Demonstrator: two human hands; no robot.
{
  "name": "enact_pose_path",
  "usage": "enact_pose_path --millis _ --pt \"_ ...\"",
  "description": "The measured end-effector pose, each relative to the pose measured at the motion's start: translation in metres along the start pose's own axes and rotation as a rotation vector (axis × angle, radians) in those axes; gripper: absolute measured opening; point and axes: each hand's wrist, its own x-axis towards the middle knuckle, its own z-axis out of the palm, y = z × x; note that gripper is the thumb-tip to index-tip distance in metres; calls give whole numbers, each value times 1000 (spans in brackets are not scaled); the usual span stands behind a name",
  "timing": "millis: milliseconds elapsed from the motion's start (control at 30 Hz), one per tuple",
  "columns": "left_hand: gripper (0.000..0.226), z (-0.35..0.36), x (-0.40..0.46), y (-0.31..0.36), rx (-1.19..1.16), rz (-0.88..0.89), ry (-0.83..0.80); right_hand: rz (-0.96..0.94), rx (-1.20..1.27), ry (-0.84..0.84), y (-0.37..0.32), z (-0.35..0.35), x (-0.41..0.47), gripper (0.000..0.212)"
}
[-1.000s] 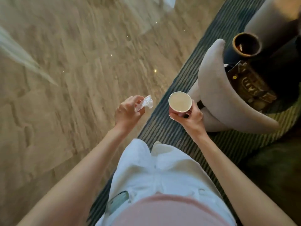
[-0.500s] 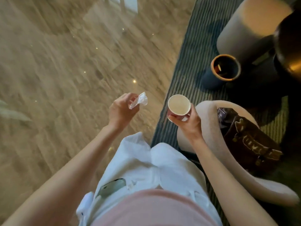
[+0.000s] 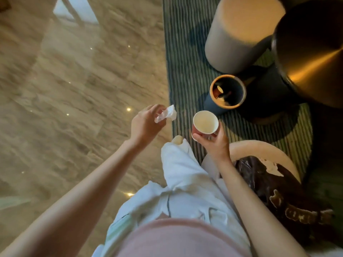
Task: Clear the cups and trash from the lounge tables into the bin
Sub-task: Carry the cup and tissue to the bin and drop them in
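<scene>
I find my right hand (image 3: 210,140), gripping the empty white paper cup (image 3: 205,122) upright, nearer the dark orange-rimmed round bin (image 3: 228,92), which lies at one o'clock, while my left hand (image 3: 145,125) pinches the crumpled clear plastic wrapper (image 3: 166,114).

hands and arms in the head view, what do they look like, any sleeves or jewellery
Both forearms are bare up to the frame edge, with no sleeves in view. The left hand and the right hand show no gloves, and no watch, bracelet or ring can be seen. Nail details are too blurred to tell.
</scene>
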Motion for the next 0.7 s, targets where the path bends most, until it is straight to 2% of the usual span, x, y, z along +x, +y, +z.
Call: enact_pose_path --millis 200,400,567,700 --pt "30 29 167 44 79 228 -202 80 16 191 -21 -14 119 65" --pt "31 87 296 84 141 454 -437 129 27 381 -29 -27 203 66" --pt "27 163 383 105 192 588 -660 255 68 557 -12 -35 265 67" --pt "30 262 445 92 274 622 -773 371 55 707 42 -25 301 72"
